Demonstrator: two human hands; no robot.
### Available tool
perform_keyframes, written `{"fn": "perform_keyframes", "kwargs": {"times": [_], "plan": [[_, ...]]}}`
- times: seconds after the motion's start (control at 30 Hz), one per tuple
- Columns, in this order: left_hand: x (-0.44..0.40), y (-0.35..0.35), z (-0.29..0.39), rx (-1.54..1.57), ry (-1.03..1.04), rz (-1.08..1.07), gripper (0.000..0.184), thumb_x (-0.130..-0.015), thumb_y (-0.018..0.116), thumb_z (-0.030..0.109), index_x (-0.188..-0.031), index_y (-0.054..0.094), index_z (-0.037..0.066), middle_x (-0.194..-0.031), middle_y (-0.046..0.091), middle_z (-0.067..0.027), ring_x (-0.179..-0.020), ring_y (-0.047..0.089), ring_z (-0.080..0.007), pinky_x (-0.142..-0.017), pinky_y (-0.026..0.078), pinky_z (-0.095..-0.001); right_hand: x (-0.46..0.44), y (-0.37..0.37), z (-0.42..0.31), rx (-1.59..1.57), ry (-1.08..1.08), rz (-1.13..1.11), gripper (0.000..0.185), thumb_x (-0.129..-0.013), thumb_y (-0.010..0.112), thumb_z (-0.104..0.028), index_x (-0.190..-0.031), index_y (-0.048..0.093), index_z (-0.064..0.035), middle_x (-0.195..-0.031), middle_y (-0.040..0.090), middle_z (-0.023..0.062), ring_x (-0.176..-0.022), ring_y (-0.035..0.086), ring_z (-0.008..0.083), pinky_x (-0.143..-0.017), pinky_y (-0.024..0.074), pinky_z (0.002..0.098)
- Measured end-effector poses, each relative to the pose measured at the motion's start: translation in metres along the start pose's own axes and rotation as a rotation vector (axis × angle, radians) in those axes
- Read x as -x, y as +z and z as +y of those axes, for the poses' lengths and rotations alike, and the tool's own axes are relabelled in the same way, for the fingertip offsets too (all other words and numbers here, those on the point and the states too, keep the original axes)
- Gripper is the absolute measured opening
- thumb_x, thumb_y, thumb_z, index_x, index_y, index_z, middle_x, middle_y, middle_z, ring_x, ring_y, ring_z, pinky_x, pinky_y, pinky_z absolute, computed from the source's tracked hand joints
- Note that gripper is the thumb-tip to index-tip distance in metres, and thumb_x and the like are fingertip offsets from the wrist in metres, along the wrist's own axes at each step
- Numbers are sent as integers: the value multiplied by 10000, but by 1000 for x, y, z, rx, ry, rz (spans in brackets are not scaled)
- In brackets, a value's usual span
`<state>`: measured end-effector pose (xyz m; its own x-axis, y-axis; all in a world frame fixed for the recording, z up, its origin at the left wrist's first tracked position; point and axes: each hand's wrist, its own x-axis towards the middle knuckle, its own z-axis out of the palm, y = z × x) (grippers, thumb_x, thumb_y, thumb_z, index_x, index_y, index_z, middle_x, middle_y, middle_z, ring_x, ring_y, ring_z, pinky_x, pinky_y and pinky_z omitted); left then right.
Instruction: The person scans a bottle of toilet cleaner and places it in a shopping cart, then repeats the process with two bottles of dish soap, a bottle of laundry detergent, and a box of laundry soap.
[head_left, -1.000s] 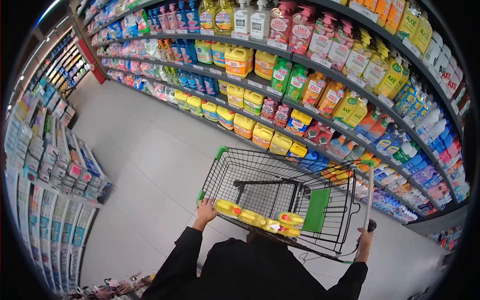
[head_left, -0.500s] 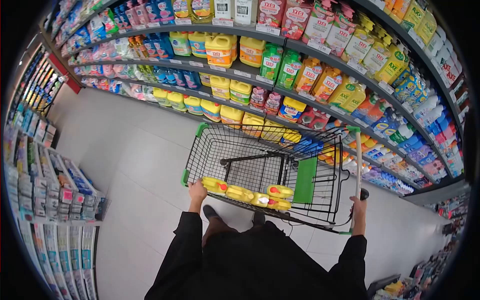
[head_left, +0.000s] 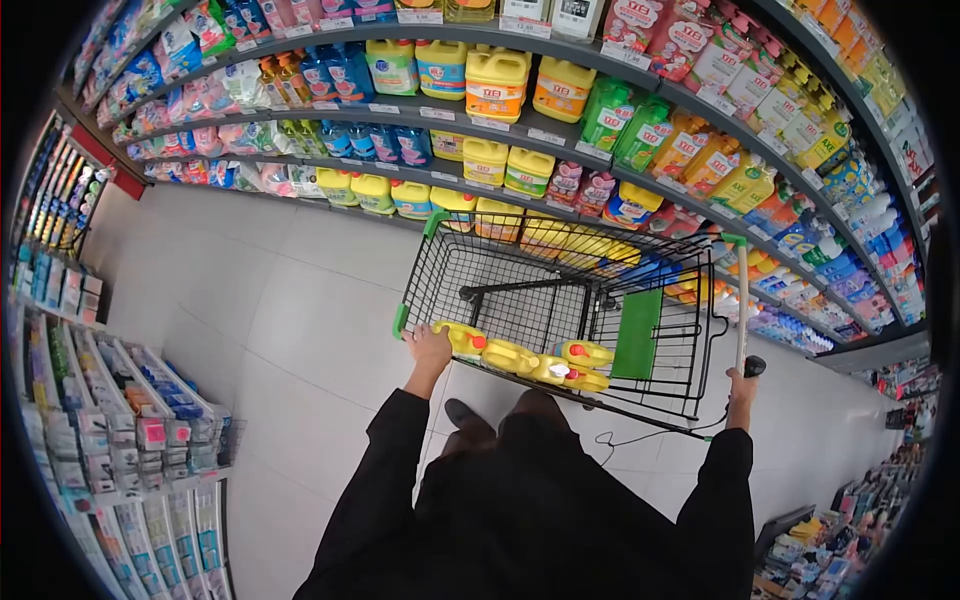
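A black wire shopping cart with green corners stands in front of me, side-on. My left hand is on its rim near the left front corner, fingers wrapped over the wire. At the far right my right hand is closed round the cart's handle end, beside a round black part. Several yellow bottles with red caps lie along the near side of the basket, the leftmost one close to my left hand. A green panel is at the basket's handle end.
Long curved shelves packed with detergent and soap bottles run along the cart's far side. Racks of small boxed goods stand at the left. Grey tiled floor lies between them. More goods are at the lower right.
The view has shifted; the cart sits higher in it than a second ago and nearer the shelf's lower edge. My feet have moved. Both hands have kept their places on the cart.
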<state>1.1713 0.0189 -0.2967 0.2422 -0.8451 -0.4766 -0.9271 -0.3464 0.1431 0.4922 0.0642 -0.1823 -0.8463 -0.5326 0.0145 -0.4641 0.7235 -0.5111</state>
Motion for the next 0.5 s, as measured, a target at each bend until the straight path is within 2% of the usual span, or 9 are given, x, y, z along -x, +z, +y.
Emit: {"fn": "perform_keyframes", "kwargs": {"times": [0.07,0.1,0.13,0.2,0.23,0.33,0.37,0.43,0.5], "plan": [[-20,-7,-13,-159,170,-33,390,-957,375,259,-1298,558,208,-1362,491,-147,-1354,330,-364,-1123,86,-620,28,-3,-24,-24,45,-55,578,-620,737,-260,-1084,544,26,-734,563,112,-576,567,238,-503,477,380],[-29,-8,-18,-173,244,-25,375,-937,428,240,-1274,581,181,-1347,508,-121,-1330,359,-367,-1115,165,-604,37,-2,-28,-47,37,-63,566,-622,739,-257,-1077,546,20,-728,553,101,-569,559,228,-498,472,372],[-36,-9,-26,-182,254,-41,375,-937,428,240,-1274,581,181,-1347,508,-121,-1330,359,-367,-1115,165,-604,47,-3,-31,-70,31,-71,555,-623,740,-253,-1069,547,14,-722,543,91,-563,551,217,-493,467,364],[-55,-18,-36,-147,366,-135,385,-894,511,210,-1269,592,178,-1322,529,-95,-1317,388,-346,-1075,282,-575,63,-2,-41,-116,54,-106,506,-633,737,-229,-1040,547,3,-696,510,66,-544,528,189,-478,450,347],[-61,-20,-39,-236,378,-96,377,-844,580,183,-1218,622,154,-1296,554,-76,-1290,422,-322,-1019,376,-522,70,-2,-46,-153,71,-138,552,-623,742,-223,-1079,540,14,-735,547,82,-541,541,197,-486,462,344],[-96,-16,-55,-342,441,-210,338,-825,593,168,-1158,639,124,-1299,561,-78,-1272,441,-303,-1012,378,-514,89,0,-54,-196,116,-179,583,-615,746,-208,-1109,535,18,-766,575,89,-531,539,190,-486,465,336],[-108,-8,-62,-368,479,-169,315,-791,625,187,-1098,652,121,-1223,613,-86,-1226,486,-291,-996,370,-526,93,3,-59,-213,127,-187,567,-617,746,-199,-1100,538,12,-760,567,81,-523,525,175,-478,456,331],[-114,-10,-64,-391,483,-196,336,-768,632,200,-1096,655,126,-1161,639,-93,-1181,524,-302,-993,371,-524,98,9,-65,-174,118,-146,507,-624,744,-195,-1050,545,-3,-725,538,60,-522,511,164,-473,442,325],[-125,-8,-74,-397,488,-231,391,-745,630,278,-1107,653,132,-1051,678,-117,-1076,603,-313,-994,352,-511,104,18,-68,-159,-10,-34,452,-623,758,-199,-983,565,-6,-717,539,44,-529,498,156,-482,437,321]]}}
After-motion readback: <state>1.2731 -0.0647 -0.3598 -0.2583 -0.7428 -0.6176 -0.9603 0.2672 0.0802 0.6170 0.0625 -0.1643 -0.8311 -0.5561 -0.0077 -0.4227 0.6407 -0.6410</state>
